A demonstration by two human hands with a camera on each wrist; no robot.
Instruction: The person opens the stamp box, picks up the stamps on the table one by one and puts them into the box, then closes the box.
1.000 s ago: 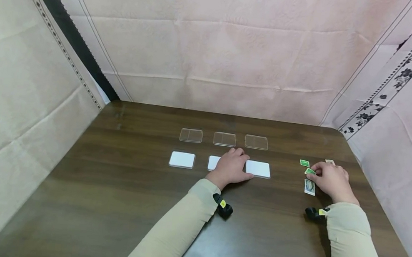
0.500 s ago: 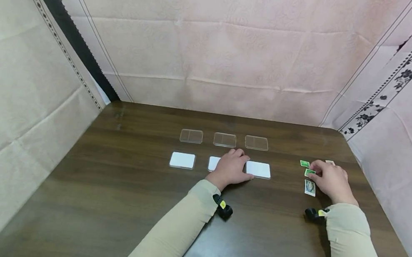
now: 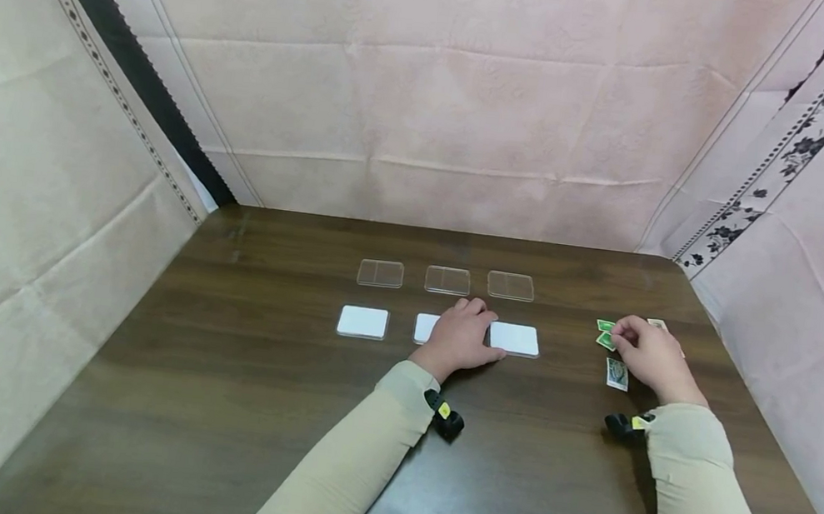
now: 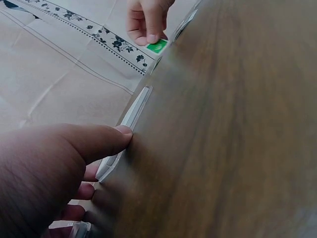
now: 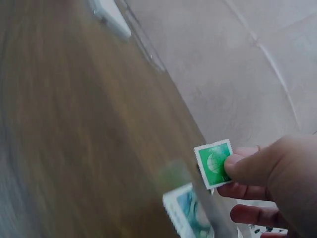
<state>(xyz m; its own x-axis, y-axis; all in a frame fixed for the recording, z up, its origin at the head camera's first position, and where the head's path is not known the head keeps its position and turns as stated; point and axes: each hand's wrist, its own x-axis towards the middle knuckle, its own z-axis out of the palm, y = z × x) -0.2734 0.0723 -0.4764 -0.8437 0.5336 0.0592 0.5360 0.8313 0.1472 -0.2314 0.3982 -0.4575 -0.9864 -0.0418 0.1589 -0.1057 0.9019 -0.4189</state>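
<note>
My right hand [image 3: 648, 357] pinches a green postage stamp with a perforated white border [image 5: 213, 163] between thumb and index finger. In the head view, the held stamp overlaps another green stamp [image 3: 604, 325]. A bluish stamp [image 3: 617, 374] lies nearer me, below the fingers. A pale stamp [image 3: 657, 324] sits beyond the hand, partly covered. My left hand [image 3: 460, 336] grips the left end of the right-hand clear plastic case with a white face [image 3: 515, 339], thumb along its near edge. That hand partly hides the middle white case [image 3: 425, 328].
A third white case [image 3: 363, 322] lies to the left. Three transparent lids [image 3: 380, 273] form a row farther back on the brown wooden table [image 3: 275, 410]. Pale cloth hangings [image 3: 426, 124] enclose the table's back and sides.
The right hand has drawn slightly left and back with the green stamp, turning it and bringing it over the other green stamp. The left hand stays in place.
</note>
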